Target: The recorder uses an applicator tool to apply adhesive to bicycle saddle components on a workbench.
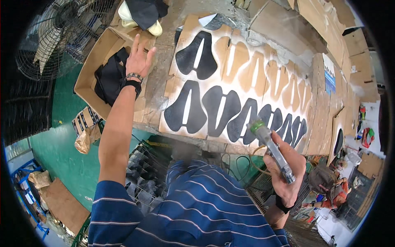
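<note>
Striped blue shirt (193,206) closest below, sleeves rolled, forearms coming up from the lower edge. Right hand (284,168) wrapped around a spray gun (271,150), fingers closed on the clear barrel, green-capped nozzle tilted up and toward the bench (164,78), held back from the work rather than over it, perhaps to keep mist off the pieces. Faint haze hanging near the bench edge below the nozzle. Left hand (139,59) stretched far forward, fingers spread and open, gripping nothing, palm down over the rim of a cardboard box (92,66) at the bench's left end; black wristband and beaded bracelet on that wrist. Inside the box, a heap of black pieces (110,80), loose and unsorted, close to the reaching hand. On the bench, a cardboard sheet (242,70) laid flat as a backing, marked with pale sprayed outlines in rows. Black cutout pieces (222,113) lying flat on it, one upper piece and a row nearer the body, spaced slightly apart, probably so each face is fully exposed; further outlines above them bare. More cardboard sheets (354,45) stacked to the right. Large wire-caged fan (61,33) at the upper left, green floor (66,156) beneath, cannot tell whether turning.
</note>
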Demonstrator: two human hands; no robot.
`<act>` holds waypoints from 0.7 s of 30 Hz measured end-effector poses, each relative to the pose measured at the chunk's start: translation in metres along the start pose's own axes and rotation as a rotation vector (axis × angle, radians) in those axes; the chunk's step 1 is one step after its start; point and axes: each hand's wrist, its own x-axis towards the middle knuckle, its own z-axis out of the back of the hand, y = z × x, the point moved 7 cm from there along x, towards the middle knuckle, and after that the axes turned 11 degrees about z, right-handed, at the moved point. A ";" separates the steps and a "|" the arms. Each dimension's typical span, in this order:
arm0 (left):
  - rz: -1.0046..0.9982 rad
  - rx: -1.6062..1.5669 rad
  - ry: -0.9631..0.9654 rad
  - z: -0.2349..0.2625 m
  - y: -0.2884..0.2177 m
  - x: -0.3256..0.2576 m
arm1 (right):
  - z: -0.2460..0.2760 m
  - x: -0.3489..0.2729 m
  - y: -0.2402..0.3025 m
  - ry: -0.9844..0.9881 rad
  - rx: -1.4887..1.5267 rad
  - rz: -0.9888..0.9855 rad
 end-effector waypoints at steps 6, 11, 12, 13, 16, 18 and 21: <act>0.029 0.019 0.045 0.003 -0.003 0.001 | 0.001 0.003 0.008 0.032 -0.060 0.006; 0.031 0.014 0.049 0.002 -0.001 -0.001 | -0.011 0.013 0.012 0.113 -0.038 0.122; 0.034 0.021 0.049 0.003 -0.001 -0.001 | -0.010 0.016 0.011 0.073 -0.046 0.123; 0.036 0.027 0.049 0.003 -0.001 -0.001 | -0.010 0.019 0.008 0.034 -0.053 0.125; 0.028 0.020 0.044 0.002 -0.002 0.000 | -0.006 0.024 0.007 -0.087 -0.080 0.117; 0.026 0.011 0.032 0.003 -0.003 0.000 | -0.005 0.026 0.007 -0.095 -0.102 0.134; 0.025 0.001 0.022 0.003 -0.004 -0.001 | -0.001 0.025 0.005 -0.119 -0.127 0.090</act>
